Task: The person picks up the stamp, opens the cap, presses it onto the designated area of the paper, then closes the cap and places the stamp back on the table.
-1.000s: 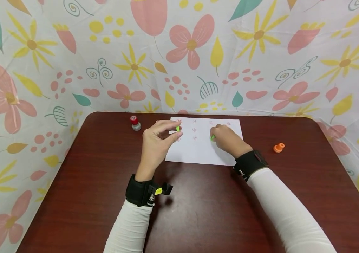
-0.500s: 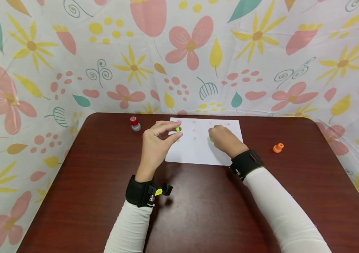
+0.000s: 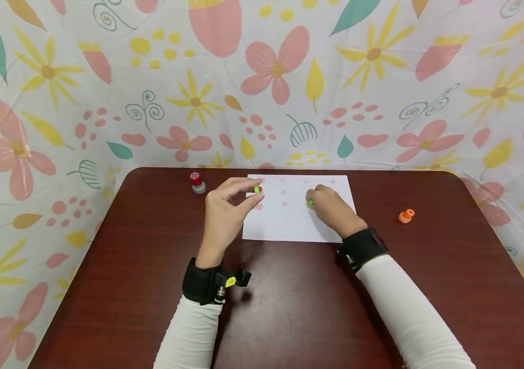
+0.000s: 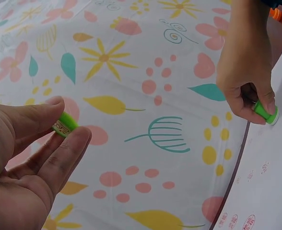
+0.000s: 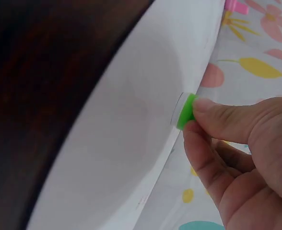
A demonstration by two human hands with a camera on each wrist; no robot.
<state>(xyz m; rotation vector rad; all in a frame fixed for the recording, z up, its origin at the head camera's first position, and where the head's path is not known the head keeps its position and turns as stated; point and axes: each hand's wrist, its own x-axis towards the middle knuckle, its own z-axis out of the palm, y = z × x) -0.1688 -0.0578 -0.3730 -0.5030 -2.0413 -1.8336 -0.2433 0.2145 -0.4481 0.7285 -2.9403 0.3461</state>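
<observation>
Right hand (image 3: 333,207) has a green stamp (image 3: 310,202) pinched over the paper (image 3: 285,225) — can't tell if they touch. Left hand (image 3: 225,212) pinches a green cap (image 3: 257,189), fingers blocking some paper edge — red stamp (image 3: 198,183) left of it, orange stamp (image 3: 406,216) well right of both hands.

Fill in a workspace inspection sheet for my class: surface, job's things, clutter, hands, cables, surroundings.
Surface: glossy reddish-brown table; rectangular white paper sheet with red marks.
Job's things: round green plastic stamp with pale rim; small green plastic piece with printed face.
Clutter: red and grey cylindrical piece; orange flared plastic piece; pink object, partly seen.
Hands: left hand pinches small piece; right hand pinches stamp.
Cables: nothing seen.
Surroundings: white flowered cloth.
</observation>
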